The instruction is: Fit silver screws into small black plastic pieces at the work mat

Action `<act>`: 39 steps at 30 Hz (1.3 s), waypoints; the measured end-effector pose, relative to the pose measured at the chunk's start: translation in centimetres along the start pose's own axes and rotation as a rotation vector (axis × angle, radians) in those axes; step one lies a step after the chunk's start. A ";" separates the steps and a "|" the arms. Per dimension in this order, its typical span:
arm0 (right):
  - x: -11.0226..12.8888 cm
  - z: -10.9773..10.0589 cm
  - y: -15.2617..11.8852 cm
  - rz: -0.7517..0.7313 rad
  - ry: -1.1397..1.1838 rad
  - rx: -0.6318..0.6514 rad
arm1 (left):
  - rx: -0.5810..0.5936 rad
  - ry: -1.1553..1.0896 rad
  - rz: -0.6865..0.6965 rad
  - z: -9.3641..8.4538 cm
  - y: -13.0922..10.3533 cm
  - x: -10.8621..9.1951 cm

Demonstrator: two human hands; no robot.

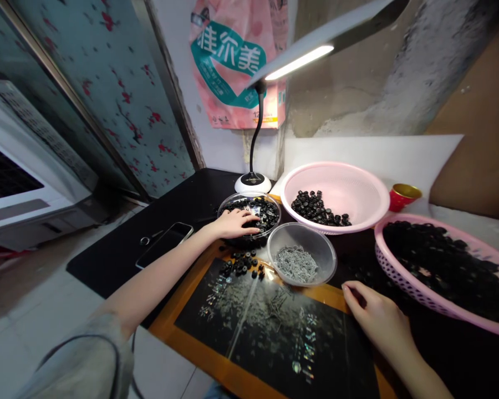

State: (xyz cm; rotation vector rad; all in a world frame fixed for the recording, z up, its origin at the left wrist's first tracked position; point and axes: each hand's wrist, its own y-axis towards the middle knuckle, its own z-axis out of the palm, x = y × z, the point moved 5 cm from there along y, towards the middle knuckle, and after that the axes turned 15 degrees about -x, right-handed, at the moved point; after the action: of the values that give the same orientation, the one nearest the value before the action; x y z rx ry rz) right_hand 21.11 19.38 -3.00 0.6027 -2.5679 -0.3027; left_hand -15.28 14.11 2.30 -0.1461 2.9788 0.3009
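Observation:
My left hand [237, 223] reaches over a clear plastic bowl [276, 221] of small round black parts [267, 209]. Its fingers are stretched out and touch the parts. On the right, my right hand [376, 310] rests by the edge of a dark board with an orange border [336, 297]. Thumb and fingers are curled together there, and whatever may be between them is hidden. Between the hands stands a translucent bowl [330, 260] of small silver metal pins [296, 264]. Loose black parts [242, 263] and a few pins [278, 305] lie on the board.
A pink basket [360, 191] with black pieces stands behind the bowls; a fuller pink basket [403, 277] is at right. Near them is a red cup [404, 197]. A lit lamp [253, 182] stands at the back. A phone [165, 245] lies left, beside my left forearm.

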 end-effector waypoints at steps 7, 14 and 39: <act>-0.1 0.1 -0.1 0.012 -0.009 0.011 | 0.083 -0.011 0.046 0.4 0.7 -0.5; -0.2 0.0 0.0 -0.011 -0.009 -0.002 | 0.127 -0.010 0.058 0.4 0.8 -0.6; -0.3 0.2 0.1 -0.002 -0.017 0.029 | -0.466 -0.093 -0.122 -3.7 -1.6 -1.1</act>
State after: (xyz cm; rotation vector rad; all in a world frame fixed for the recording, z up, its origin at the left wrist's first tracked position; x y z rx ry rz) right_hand 21.23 19.63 -3.31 0.6152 -2.5918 -0.2731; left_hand -14.56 11.86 5.72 -0.3503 2.7391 0.9510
